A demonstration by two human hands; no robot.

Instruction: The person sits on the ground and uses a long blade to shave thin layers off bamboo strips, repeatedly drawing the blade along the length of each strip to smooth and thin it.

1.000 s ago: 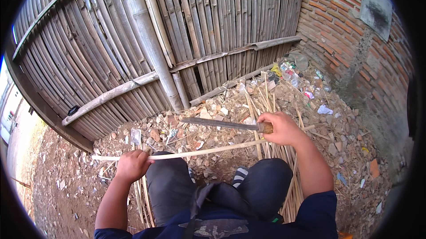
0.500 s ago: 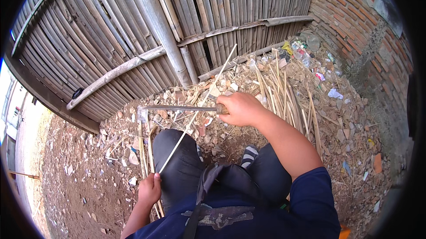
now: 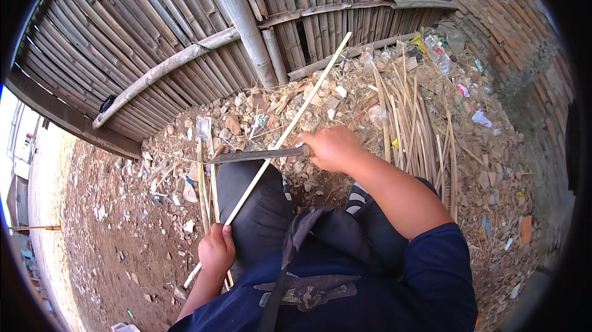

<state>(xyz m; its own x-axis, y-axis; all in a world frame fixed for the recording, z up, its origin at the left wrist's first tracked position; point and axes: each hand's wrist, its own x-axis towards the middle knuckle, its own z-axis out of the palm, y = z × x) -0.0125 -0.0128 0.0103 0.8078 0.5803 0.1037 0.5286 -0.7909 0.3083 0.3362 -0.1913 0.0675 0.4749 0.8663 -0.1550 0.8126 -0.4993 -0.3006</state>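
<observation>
A long pale bamboo strip (image 3: 301, 112) slants across the picture, from near the fence down to my left thigh. My left hand (image 3: 217, 247) is closed around it beside that thigh, and its lower end sticks out below the fist. In my right hand (image 3: 333, 149) is the handle of a long dark knife (image 3: 243, 155), its blade pointing left. That blade crosses the strip just above my left knee and appears to touch it; the strip passes in front of the blade. More bamboo strips (image 3: 202, 190) lie along the left side of my leg.
A bundle of split bamboo strips (image 3: 414, 125) lies on the ground at right. Behind stands a bamboo fence (image 3: 179, 30), meeting a brick wall (image 3: 515, 17). Stones, straw and plastic litter (image 3: 482, 119) cover the dirt. A clear plastic piece (image 3: 203, 128) lies beyond my left knee.
The view has tilted, so the fence sits higher. More of the strip now shows below my left hand. The blade has turned, showing more of its flat side.
</observation>
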